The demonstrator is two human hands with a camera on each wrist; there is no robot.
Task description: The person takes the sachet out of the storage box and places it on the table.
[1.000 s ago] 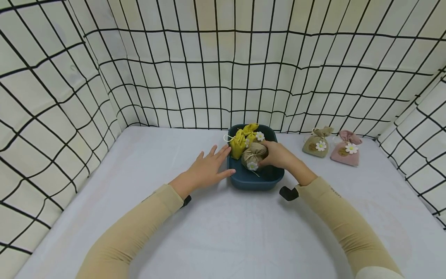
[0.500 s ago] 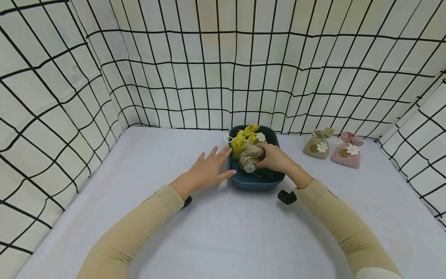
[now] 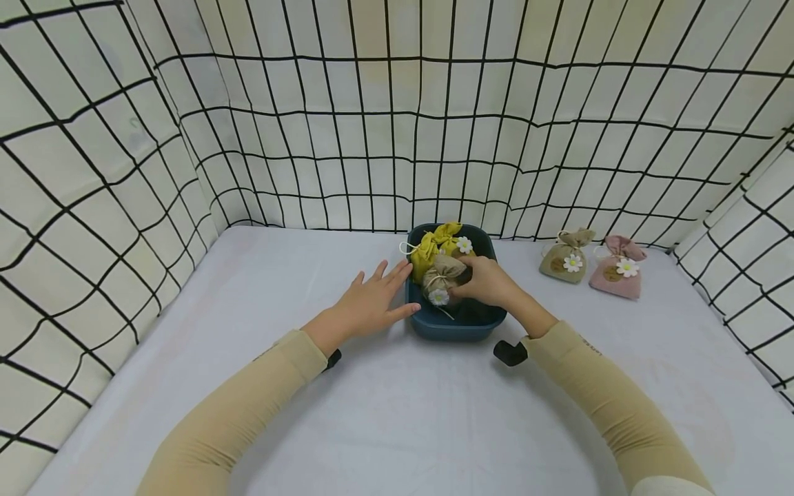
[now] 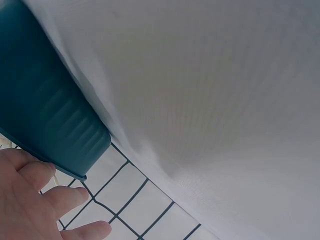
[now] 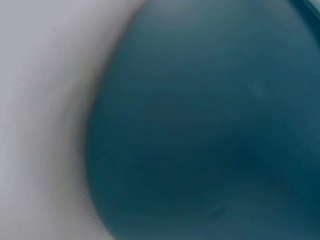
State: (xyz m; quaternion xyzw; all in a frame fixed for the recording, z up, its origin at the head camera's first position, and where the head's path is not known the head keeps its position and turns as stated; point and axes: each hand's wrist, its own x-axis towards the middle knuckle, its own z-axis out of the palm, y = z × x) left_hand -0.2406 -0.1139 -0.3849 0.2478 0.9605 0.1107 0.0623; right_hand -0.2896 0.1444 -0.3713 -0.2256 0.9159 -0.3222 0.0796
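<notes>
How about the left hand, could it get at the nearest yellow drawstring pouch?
Likely yes: the left hand looks free at the blue tub's rim; only that rim seems between it and the yellow drawstring pouch.

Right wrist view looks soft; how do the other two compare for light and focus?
Right wrist view: blurred, the rounded blue plastic bin soft-edged. Left wrist view: dim, the white cloth surface greyed, the bare left hand cropped by the frame. Head view: brightest and sharpest, with soft shadows beside the tan fabric sleeves.
</notes>
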